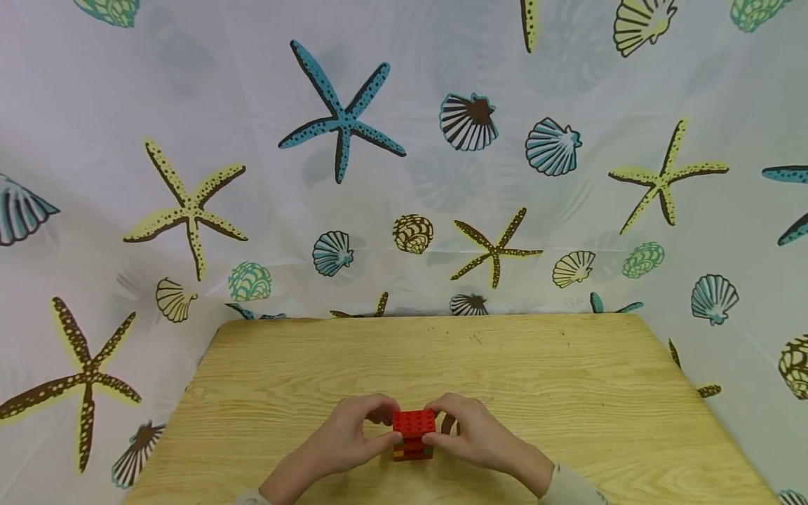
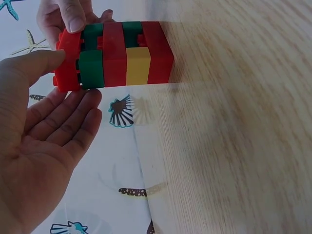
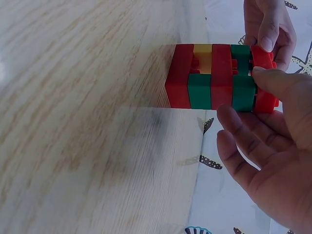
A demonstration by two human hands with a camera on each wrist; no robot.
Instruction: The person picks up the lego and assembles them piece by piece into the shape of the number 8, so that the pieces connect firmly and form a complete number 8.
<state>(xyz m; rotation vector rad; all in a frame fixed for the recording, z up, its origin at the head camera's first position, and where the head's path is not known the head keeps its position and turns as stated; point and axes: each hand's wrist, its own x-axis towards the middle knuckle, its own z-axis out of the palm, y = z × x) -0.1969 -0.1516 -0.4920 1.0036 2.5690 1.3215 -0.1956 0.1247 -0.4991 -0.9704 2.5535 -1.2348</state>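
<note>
A small tower of toy building bricks stands upright on the table, a studded red brick (image 1: pixel 414 421) at its top. My left hand (image 1: pixel 346 433) holds this red brick at its left end, thumb on the near side and fingers behind. At the right end my right hand (image 1: pixel 475 429) grips it the same way. Beneath it, the left wrist view shows a green brick (image 2: pixel 91 69), a middle red brick (image 2: pixel 115 56), a yellow brick (image 2: pixel 138 66) and the bottom red brick (image 2: pixel 160 53). A narrow gap with studs shows between the top brick and the green ones.
The wood-grain table (image 1: pixel 442 358) reaches back to a white curtain (image 1: pixel 404 189) printed with starfish and shells. This curtain also hangs along the left and right sides. The tower stands near the table's front, between both hands.
</note>
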